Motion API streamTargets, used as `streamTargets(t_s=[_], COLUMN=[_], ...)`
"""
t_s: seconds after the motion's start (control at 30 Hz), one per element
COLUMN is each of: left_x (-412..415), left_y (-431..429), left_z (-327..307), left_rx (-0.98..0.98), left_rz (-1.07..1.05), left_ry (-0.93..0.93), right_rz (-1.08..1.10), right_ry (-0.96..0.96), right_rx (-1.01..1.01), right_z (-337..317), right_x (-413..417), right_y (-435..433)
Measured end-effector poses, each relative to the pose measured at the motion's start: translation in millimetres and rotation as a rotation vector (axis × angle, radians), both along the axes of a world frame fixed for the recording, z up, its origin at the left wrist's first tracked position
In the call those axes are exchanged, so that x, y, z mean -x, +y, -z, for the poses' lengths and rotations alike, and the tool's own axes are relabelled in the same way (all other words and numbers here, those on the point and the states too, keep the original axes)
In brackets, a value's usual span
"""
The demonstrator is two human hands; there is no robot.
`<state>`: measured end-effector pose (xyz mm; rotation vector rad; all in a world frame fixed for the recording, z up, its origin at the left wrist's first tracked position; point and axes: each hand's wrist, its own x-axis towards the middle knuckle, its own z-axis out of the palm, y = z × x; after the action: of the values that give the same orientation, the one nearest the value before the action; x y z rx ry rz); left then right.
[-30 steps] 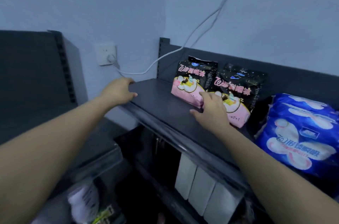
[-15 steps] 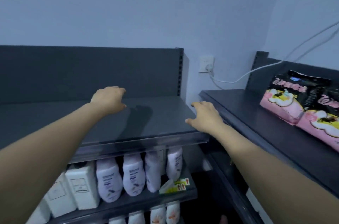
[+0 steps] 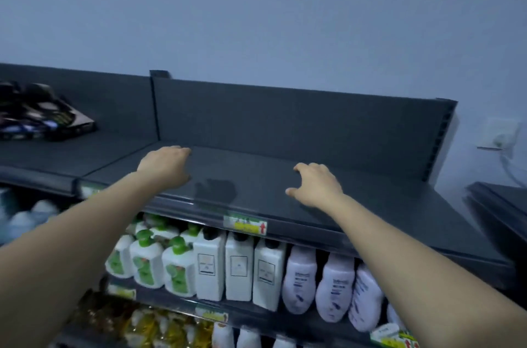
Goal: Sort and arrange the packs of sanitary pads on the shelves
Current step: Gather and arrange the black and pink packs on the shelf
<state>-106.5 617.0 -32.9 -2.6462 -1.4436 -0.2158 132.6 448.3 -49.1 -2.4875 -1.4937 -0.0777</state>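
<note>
Both my arms reach out over a dark grey top shelf (image 3: 256,176) with nothing lying on this section. My left hand (image 3: 165,166) hovers over its left part, fingers curled loosely, holding nothing. My right hand (image 3: 316,185) hovers over the middle, fingers spread and bent, also with nothing in it. No pink or blue pad packs show in this view. At the far left, on the neighbouring shelf section, lies a dark pile of packs (image 3: 40,113), blurred.
Below the top shelf stand green-capped bottles (image 3: 148,259), white square bottles (image 3: 238,267) and pale lilac bottles (image 3: 333,287). A price tag (image 3: 246,226) sits on the shelf edge. A wall socket (image 3: 502,136) and another dark shelf (image 3: 502,205) are at the right.
My view has swung left, away from the shelf with the pink-and-black packs, which have left the frame. Both hands moved with it and now hover over the left shelf unit.
</note>
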Motion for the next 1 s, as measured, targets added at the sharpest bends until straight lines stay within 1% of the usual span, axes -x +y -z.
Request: streamTargets(t_s=[0.27,0.53,0.73,1.0], left_x=[140.2,246.4,300.8,332.0], left_y=[83.2,167.3,224.4,304.5], left_z=[3.7,1.1,6.1,12.5], left_rx=[0.015,-0.019,-0.023,-0.073], left_rz=[-0.157,-0.262,-0.322,-0.367], left_ry=[-0.003,0.037,0.059,0.027], right_rz=[-0.193,-0.320,-0.402,-0.495], right_ry=[-0.002,0.023,0.033,0.036], right_rx=[0.003,-0.033,-0.030,-0.027], right_z=[1.2,1.7,4.6,9.3], right_x=[115.7,218.6,274.5,312.9], right_y=[129.9,248.8,322.7,423.1])
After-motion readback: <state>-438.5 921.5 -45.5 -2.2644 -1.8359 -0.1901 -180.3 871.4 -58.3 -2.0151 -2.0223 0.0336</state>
